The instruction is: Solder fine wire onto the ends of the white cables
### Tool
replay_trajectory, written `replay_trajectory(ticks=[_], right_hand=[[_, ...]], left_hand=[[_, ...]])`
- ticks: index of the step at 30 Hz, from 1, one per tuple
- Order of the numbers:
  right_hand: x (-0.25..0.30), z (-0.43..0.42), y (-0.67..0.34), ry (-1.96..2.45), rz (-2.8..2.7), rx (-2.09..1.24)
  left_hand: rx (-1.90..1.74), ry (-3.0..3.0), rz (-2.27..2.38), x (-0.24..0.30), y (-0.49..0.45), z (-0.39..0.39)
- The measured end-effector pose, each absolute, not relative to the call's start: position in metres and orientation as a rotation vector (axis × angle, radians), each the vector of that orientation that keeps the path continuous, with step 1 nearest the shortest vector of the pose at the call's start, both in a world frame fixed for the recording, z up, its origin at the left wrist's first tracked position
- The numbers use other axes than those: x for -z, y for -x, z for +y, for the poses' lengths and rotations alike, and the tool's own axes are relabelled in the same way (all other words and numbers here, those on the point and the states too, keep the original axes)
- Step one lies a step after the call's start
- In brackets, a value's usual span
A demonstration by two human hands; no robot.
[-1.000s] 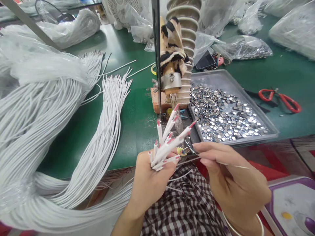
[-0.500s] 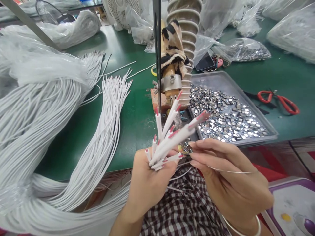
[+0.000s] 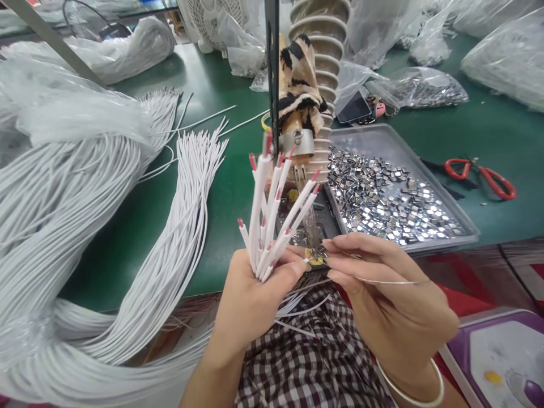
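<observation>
My left hand [image 3: 250, 300] is closed round a bunch of white cords with red tips [image 3: 272, 215], which fan upward in front of the press machine [image 3: 304, 136]. My right hand [image 3: 382, 300] pinches one thin white cord [image 3: 382, 280] and holds its end against the small yellow die [image 3: 315, 259] at the press base. The fingertips of both hands nearly touch there. A grey tray [image 3: 382, 139] of several small shiny metal clips [image 3: 382, 204] lies just right of the press.
Big bundles of white cords [image 3: 85, 226] cover the green table at the left. Red-handled scissors [image 3: 480, 173] lie right of the tray. A phone [image 3: 355, 107], plastic bags of parts [image 3: 425, 88] and a fan [image 3: 212, 17] stand at the back. A purple tray [image 3: 501, 351] is lower right.
My left hand has swung the bunch of cords upward and to the left, so the tips now stand more upright. My right hand has shifted slightly left toward the die.
</observation>
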State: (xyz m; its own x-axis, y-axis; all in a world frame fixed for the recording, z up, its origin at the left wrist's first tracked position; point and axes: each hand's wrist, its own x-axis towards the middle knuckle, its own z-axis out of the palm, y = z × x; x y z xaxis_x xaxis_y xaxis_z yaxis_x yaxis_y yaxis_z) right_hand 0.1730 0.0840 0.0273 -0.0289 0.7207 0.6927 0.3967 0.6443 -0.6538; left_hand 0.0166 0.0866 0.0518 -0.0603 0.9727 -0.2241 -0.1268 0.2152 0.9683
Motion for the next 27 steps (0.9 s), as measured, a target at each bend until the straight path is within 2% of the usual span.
replay_trajectory(ticks=[7, 18, 23, 27], right_hand=[[-0.029, 0.08, -0.175, 0.939, -1.673, -0.377], [-0.021, 0.071, -0.178, 1.065, -1.601, -0.659], [-0.026, 0.067, -0.193, 1.067, -1.553, -0.752], [-0.042, 0.063, -0.202, 0.987, -1.731, -0.722]], left_hand=[[-1.179, -0.877, 1.254, -0.046, -0.017, 0.081], [-1.06, -1.281, 1.212, -0.021, -0.011, 0.059], [-1.16, -1.317, 1.18, -0.004, -0.003, 0.048], [-0.889, -1.451, 1.059, -0.005, -0.004, 0.046]])
